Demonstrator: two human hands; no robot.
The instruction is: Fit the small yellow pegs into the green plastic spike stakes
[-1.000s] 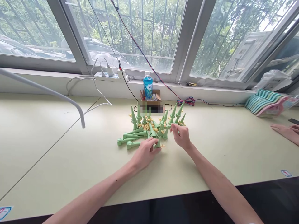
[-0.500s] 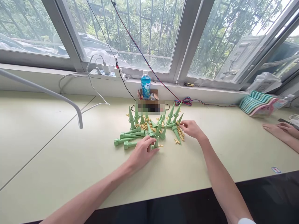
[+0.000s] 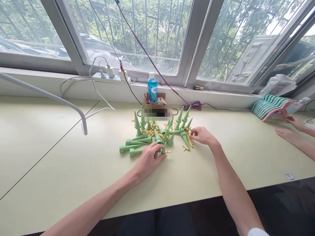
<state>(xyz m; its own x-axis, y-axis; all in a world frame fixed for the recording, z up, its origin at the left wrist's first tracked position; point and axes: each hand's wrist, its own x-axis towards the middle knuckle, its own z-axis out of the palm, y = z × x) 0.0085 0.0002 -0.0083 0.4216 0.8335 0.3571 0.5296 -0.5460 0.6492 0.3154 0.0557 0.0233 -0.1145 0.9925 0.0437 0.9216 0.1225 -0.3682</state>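
Near the front of a pile, my left hand is closed around an upright green plastic watering spike with a small yellow valve sticking out at its right side. My right hand is at the pile's right edge, thumb and fingertips pinched together against small yellow T-shaped valves. Whatever is between those fingertips is too small to make out. Beside them, one green spike lies pointing toward me. Several more stand upright behind, and other green spikes lie on their sides to the left.
A blue-liquid bottle stands in a small cardboard box behind the pile. Coiled wires lie right of it. A white bent tube crosses the left side. Teal and pink hangers and another person's hands are at far right.
My right fingertips have shifted slightly down along the yellow valves. My left hand stays on the same spike. One of the other person's hands has moved up to the hangers.
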